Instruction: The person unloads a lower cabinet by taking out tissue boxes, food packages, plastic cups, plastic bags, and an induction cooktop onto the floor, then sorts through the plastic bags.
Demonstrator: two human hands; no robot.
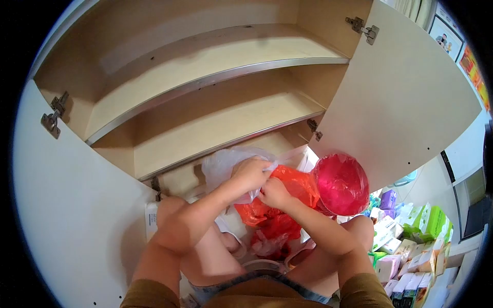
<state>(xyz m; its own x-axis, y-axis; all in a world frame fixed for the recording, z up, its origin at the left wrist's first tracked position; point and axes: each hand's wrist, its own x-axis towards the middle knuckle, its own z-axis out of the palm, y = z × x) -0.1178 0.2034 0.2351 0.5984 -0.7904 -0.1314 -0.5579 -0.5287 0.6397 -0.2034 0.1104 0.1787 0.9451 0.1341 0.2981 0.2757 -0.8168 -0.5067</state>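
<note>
My left hand (250,172) is closed on a thin white plastic bag (218,167), which spreads out to the left of the fingers. Close beside it, my right hand (275,193) is also closed, its fingertips on the gathered part of the same bag. Red plastic bags (298,186) lie around and below my right hand, crumpled between my legs. How the red plastic meets my right fingers is partly hidden. To the right stands a round bin (341,185) lined with clear plastic, pinkish red inside.
In front is a cabinet with bare shelves (205,82). Its left door (77,205) and right door (405,97) stand open on either side of me. On the floor at the right is a pile of tissue packs (411,251), near a green pack (431,223).
</note>
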